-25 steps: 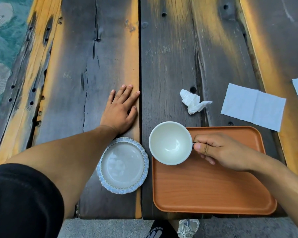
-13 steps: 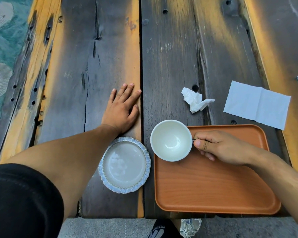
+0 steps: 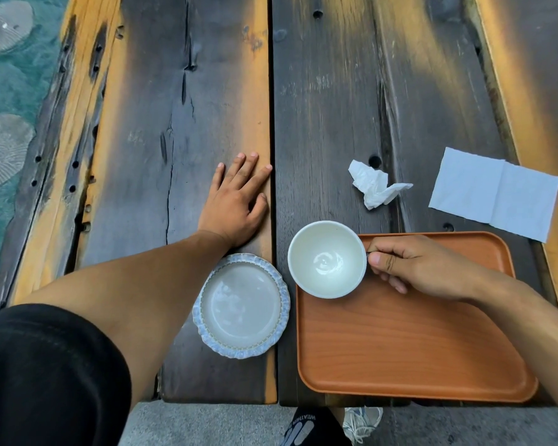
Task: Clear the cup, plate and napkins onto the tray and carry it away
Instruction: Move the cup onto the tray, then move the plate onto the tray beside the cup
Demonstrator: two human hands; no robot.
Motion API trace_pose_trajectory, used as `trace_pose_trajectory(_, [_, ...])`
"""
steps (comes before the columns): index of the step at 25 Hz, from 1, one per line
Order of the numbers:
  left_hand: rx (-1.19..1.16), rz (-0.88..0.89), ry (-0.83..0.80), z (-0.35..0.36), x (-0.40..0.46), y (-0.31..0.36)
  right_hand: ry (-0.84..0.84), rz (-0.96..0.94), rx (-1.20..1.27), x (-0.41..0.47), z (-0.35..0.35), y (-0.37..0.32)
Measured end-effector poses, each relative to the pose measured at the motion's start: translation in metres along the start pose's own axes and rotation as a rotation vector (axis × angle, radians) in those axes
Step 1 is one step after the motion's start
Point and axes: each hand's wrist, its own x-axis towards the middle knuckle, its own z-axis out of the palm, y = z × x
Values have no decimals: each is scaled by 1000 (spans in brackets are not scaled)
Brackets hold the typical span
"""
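Two napkins (image 3: 377,185) beyond tray (image 3: 409,342); plate (image 3: 242,305) left; right hand (image 3: 419,263) grips cup (image 3: 326,259).

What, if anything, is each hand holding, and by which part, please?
The right hand holds the white cup by its handle side; the left hand lies flat, holding nothing.

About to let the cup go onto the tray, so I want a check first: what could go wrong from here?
1. The cup, held by the right hand, overhangs the tray at its far left corner; released there, it might tip off the rim.
2. The plate sits close beside the tray near the table's front edge; nudging the tray could bump it.
3. The crumpled napkin and flat napkin lie loose and could blow away.
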Motion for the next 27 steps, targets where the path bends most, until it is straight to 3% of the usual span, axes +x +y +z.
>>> trace_pose_trajectory(14, [-3, -1, 3, 0, 0, 0, 44, 50, 64, 2, 4, -1])
trace_pose_trajectory(27, [-3, 4, 8, -1, 0, 2, 624, 320, 684, -55, 95, -4])
